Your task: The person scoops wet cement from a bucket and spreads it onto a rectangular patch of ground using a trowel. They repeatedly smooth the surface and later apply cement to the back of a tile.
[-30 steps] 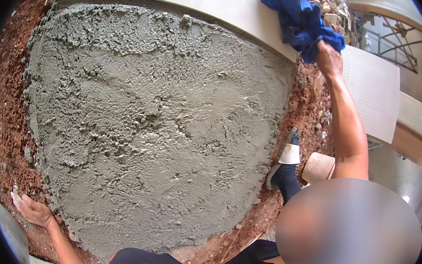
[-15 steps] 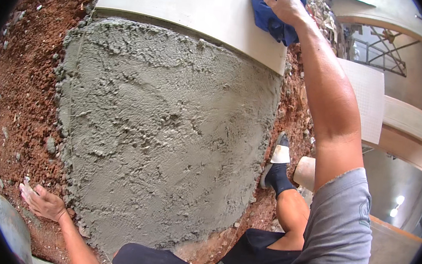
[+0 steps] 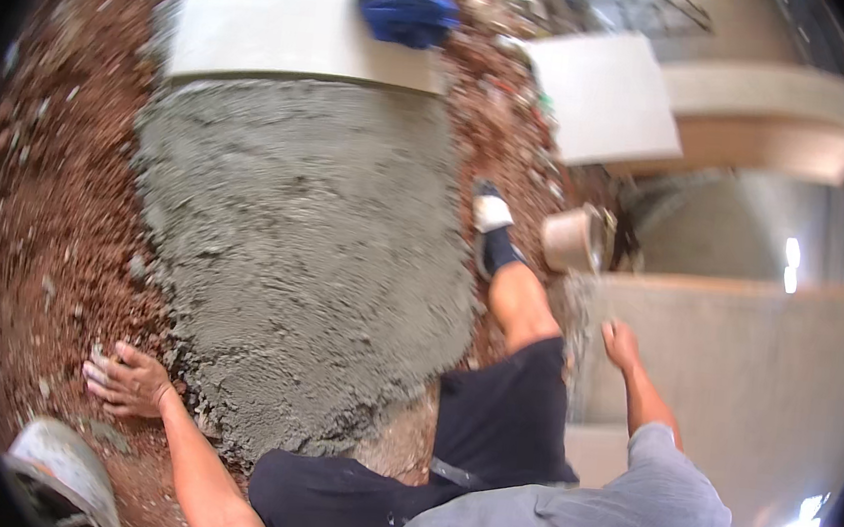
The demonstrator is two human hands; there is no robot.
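My left hand [image 3: 128, 381] rests on the loose reddish soil [image 3: 51, 261], its fingers stretched out, just left of a bed of wet grey mortar [image 3: 304, 233]. My right hand [image 3: 621, 343] is off to the right, in front of a pale grey surface. Its fingers look curled in, and no object shows in them. A large white tile [image 3: 274, 10] lies at the far end of the mortar. On the tile's right side sits a crumpled blue cloth [image 3: 407, 9], apart from both hands.
A whitish bucket [image 3: 572, 238] lies tipped beyond my outstretched foot [image 3: 492, 215]. Another pail [image 3: 73, 464] stands at the lower left. A second white tile [image 3: 607, 99] is at the upper right, beside rubble [image 3: 490, 59] that runs along the mortar's right side.
My right hand has let go of the blue cloth and drawn back toward me to the right. The cloth stays on the tile. The view has shifted; my left hand remains on the soil.
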